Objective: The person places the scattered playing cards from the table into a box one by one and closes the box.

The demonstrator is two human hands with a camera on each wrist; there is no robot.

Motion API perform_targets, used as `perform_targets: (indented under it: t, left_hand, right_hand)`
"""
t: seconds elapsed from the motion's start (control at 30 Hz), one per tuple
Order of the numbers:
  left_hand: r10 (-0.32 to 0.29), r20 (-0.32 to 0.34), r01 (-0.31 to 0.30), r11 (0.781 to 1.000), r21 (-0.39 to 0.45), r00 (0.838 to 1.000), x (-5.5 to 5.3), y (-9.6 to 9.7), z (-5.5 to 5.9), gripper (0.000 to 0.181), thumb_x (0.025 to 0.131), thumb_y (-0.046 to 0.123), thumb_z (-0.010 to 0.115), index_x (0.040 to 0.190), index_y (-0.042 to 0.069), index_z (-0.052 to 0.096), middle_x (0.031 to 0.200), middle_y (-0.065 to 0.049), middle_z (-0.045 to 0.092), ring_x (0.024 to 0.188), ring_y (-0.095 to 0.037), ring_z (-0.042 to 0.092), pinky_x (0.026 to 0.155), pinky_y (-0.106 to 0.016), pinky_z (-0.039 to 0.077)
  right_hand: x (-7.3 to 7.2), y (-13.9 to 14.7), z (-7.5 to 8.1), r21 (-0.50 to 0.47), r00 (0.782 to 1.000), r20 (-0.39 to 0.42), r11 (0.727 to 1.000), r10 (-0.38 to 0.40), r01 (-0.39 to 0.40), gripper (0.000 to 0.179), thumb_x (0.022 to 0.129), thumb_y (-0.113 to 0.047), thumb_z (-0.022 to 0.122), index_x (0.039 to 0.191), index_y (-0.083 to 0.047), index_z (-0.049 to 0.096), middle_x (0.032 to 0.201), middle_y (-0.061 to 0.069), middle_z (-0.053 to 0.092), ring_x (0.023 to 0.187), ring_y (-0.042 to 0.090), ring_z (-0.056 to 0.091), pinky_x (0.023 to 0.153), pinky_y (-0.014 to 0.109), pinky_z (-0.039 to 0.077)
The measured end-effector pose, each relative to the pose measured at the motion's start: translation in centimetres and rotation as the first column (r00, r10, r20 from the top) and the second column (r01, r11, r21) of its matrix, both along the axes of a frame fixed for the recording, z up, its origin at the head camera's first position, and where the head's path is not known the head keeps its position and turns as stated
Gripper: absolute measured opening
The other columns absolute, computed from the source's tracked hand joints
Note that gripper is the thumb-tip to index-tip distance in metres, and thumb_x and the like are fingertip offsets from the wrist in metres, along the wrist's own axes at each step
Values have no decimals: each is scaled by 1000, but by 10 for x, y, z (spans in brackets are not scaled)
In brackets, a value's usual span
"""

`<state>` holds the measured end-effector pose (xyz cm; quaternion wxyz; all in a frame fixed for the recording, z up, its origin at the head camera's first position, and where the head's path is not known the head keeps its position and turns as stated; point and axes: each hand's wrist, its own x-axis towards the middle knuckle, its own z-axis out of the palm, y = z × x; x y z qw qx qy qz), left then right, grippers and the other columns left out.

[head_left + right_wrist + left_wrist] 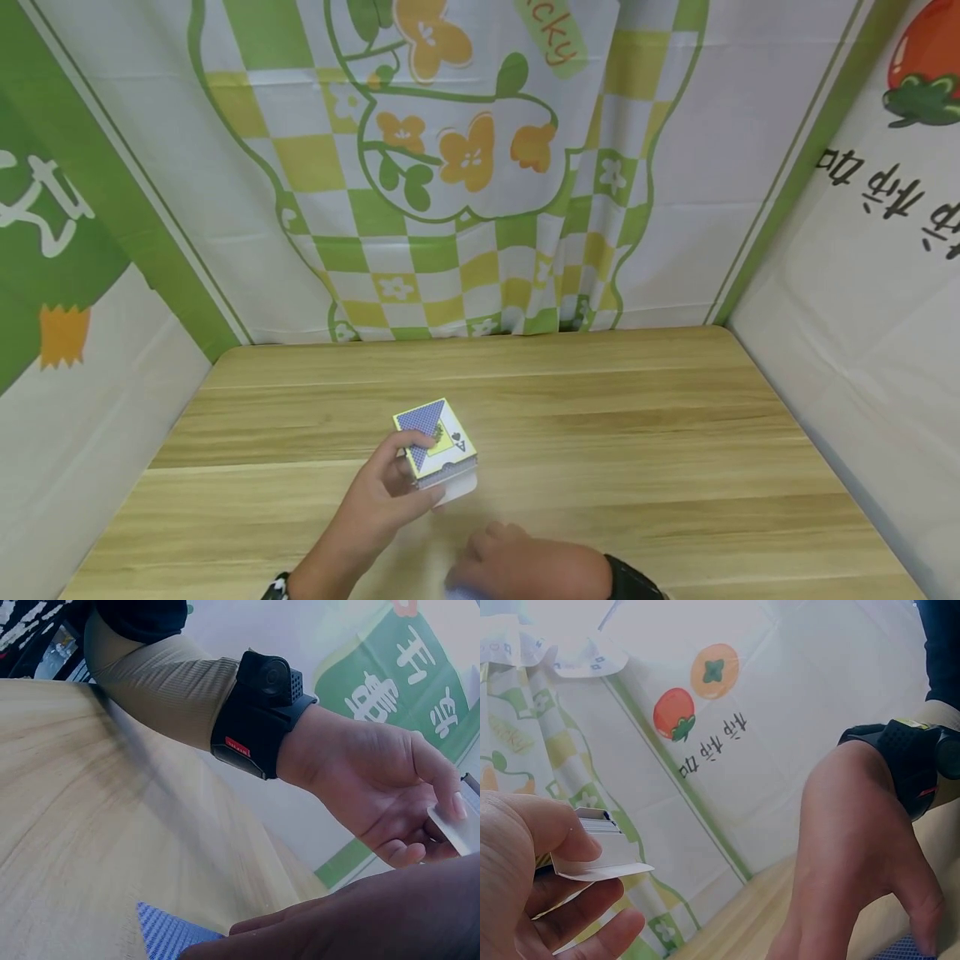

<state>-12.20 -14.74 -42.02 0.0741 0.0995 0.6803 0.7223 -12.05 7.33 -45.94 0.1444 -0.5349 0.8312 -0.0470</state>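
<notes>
My left hand (pixel 378 496) grips a playing card box (pixel 455 427) above the table, thumb on one side and fingers on the other. The box front is blue and white with an ace corner. Its white end flap (pixel 459 486) hangs open toward me, and the edges of cards (pixel 596 825) show inside the mouth in the left wrist view. Lower right, my right hand (pixel 517 562) holds a blue-backed playing card (pixel 169 934) low over the table, thumb at one edge. Most of that card is hidden by the hand.
The wooden table (pixel 637 433) spreads under both hands. A checked, flowered curtain (pixel 465 267) hangs behind its far edge, with printed cloth walls (pixel 847 333) on both sides. Both wrists wear dark straps, the right one with a camera.
</notes>
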Motion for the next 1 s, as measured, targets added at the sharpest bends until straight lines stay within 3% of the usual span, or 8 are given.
perform_targets:
  t: [0.1, 0.23, 0.47, 0.77, 1.0]
  left_hand:
    - [6, 16, -6, 1000, 2, 1000, 0, 0, 0, 48, 83, -5, 73, 123, 10, 50, 111, -14, 70, 98, -26, 67, 76, -38, 60]
    - [5, 19, -5, 1000, 2, 1000, 0, 1, 0, 48, 83, -4, 73, 123, 11, 50, 112, -15, 69, 99, -26, 67, 77, -37, 60]
    - [6, 22, -6, 1000, 2, 1000, 0, 1, 0, 49, 83, -4, 74, 123, 12, 51, 111, -13, 70, 98, -25, 67, 77, -37, 60]
    - [3, 2, -3, 1000, -2, 1000, 0, 2, -1, 49, 83, -5, 74, 124, 10, 50, 111, -18, 69, 97, -24, 67, 75, -34, 60]
    - [2, 17, -2, 1000, -9, 1000, 0, 3, -1, 50, 83, -4, 73, 125, 8, 49, 113, -19, 68, 98, -24, 67, 75, -34, 59]
  right_hand:
    - [1, -2, -1, 5, 1000, -2, 1000, 6, -6, 31, 94, -41, 65, 124, -35, 60, 101, -13, 53, 88, 2, 42, 72, 18, 35]
    - [1, 0, -3, -14, 1000, 11, 1000, -23, 23, 35, 92, -42, 68, 126, -35, 59, 107, -13, 55, 92, 3, 45, 75, 18, 38]
    - [0, 4, -2, -54, 998, -59, 998, -19, 16, 43, 88, -46, 72, 127, -31, 60, 109, -15, 56, 95, 1, 47, 77, 15, 39]
    - [1, 0, -2, 2, 999, -9, 999, -51, 51, 44, 88, -47, 72, 127, -31, 59, 108, -13, 54, 94, 3, 43, 77, 18, 38]
    - [0, -5, -5, 51, 999, -23, 998, -45, 46, 40, 88, -43, 73, 125, -31, 61, 102, -13, 54, 91, 3, 42, 75, 18, 36]
